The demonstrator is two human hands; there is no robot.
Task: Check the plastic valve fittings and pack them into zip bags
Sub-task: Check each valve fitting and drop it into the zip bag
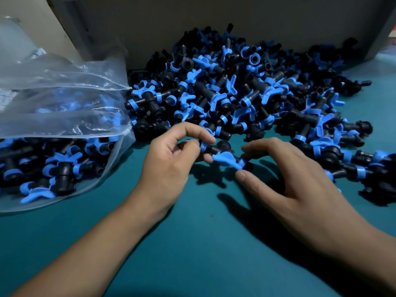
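A black valve fitting with a blue handle (225,156) hangs just above the teal table between my hands. My left hand (171,159) pinches its left end between thumb and fingers. My right hand (287,170) pinches its right end with thumb and fingertips. Behind them a big pile of black and blue fittings (246,91) spreads over the table. A clear zip bag (64,116) at the left lies on its side with its mouth toward the pile, holding several fittings.
A grey wall or box face (214,18) stands right behind the pile. The teal table surface (203,243) stretches toward me under my forearms. More clear plastic (19,41) lies at the far left, behind the bag.
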